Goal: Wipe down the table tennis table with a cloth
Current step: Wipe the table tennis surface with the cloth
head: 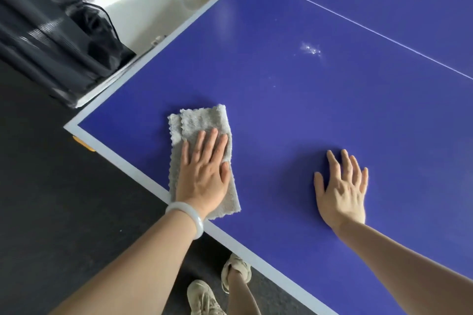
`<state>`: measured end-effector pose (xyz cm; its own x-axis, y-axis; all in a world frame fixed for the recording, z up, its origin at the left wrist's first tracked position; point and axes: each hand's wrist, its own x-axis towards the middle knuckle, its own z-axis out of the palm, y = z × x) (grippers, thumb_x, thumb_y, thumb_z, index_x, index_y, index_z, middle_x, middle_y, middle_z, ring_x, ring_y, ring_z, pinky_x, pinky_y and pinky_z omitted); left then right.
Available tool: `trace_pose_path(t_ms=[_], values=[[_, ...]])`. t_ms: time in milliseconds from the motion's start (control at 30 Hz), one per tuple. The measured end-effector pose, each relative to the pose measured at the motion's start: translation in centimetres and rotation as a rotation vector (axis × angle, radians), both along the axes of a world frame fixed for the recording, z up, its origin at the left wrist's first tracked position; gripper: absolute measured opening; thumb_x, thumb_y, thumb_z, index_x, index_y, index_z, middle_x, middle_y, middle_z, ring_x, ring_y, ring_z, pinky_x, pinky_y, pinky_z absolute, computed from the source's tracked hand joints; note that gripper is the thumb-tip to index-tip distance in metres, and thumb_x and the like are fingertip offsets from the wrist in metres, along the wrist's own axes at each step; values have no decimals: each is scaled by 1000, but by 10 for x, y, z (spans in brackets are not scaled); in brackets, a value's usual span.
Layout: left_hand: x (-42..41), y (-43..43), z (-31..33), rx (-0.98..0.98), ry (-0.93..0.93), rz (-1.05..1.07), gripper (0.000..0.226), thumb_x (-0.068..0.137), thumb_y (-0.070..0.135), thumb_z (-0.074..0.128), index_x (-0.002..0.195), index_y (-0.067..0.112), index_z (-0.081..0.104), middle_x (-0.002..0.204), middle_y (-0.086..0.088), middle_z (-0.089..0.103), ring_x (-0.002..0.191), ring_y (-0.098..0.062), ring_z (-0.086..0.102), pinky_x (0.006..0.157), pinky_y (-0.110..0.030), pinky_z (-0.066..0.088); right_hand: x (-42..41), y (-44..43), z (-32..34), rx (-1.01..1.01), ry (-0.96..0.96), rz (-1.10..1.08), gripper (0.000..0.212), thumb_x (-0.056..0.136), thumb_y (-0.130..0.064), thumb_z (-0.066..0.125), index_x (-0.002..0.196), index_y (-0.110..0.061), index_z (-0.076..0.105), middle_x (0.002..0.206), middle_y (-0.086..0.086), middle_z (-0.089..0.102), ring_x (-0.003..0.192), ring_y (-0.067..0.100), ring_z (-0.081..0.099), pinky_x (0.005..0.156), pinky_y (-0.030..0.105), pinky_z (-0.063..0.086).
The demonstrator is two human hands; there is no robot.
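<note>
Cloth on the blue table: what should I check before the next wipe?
1. Cloth lies flat on the table: ok.
2. Left hand presses flat on the cloth: ok.
3. Right hand rests on bare table, apart from the cloth: ok.
4. White marks farther up the table wiped off: not ok.
5. Cloth damp enough: cannot tell.

bright even light; slight edge blur

Blue table tennis table [307, 115]; folded grey cloth [199, 120] near corner; white smudge [311, 48] mid-surface.
</note>
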<state>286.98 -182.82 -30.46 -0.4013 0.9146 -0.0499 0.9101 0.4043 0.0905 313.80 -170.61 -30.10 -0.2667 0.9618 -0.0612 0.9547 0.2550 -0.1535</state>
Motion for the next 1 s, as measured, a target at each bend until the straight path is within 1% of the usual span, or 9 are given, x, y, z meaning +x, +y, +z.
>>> trace_pose_path(t_ms=[167,233,300,367,467,633,733,900,1000], values=[[1,1,1,-17,-44,8,60,100,41,16,158,24,9,165,0,-1,152,-22,-6,121,-54,6,3,-2,2,-14,115,22,51,105,-26,32,155,-17,31,164,-2,20,153,17,9,125,42,-2],[1,0,2,-15,-51,3,60,100,42,16,158,24,9,165,1,-3,151,-22,-8,121,-54,4,3,-3,4,30,110,144,51,103,-2,31,154,-10,33,163,-1,22,152,18,14,125,45,3],[2,1,3,-12,-73,1,61,100,42,16,158,24,9,165,1,-2,151,-21,-8,121,-54,3,-4,-5,6,97,38,334,71,83,21,29,150,-1,37,161,9,27,150,26,22,124,50,8],[1,2,4,-23,-85,-5,61,100,42,17,158,24,9,165,2,-3,151,-21,-9,121,-54,3,-25,-2,12,127,5,437,78,73,26,38,148,3,38,160,13,27,149,31,25,123,48,9],[1,2,5,-27,-96,-8,61,100,42,19,158,24,11,165,1,-1,151,-22,-9,120,-54,3,-88,5,19,64,91,408,62,89,9,53,149,4,36,161,16,24,151,29,20,125,42,6],[-2,0,2,45,-108,-49,57,102,38,24,156,22,19,165,-2,9,152,-23,-3,119,-54,13,-186,-1,4,-59,132,291,56,104,-21,31,157,-7,18,166,7,7,154,19,-2,125,38,-7],[-29,-12,-4,94,-136,-57,55,102,37,30,156,24,23,165,2,11,152,-19,1,120,-52,15,-190,-5,-6,-20,101,226,57,103,-27,30,156,-8,23,166,6,12,154,19,2,124,38,-7],[-141,-26,-3,39,-14,286,58,100,41,17,157,27,16,164,3,8,152,-20,5,121,-51,10,-190,-3,-7,-3,78,225,57,102,-26,38,154,-6,29,164,8,19,153,22,9,125,39,-3],[-193,-22,0,-29,-24,382,59,100,41,12,157,30,8,165,5,4,152,-19,2,121,-50,6,-190,-4,-7,-6,61,220,57,101,-26,39,154,-7,28,164,8,19,153,22,10,125,39,-4]])
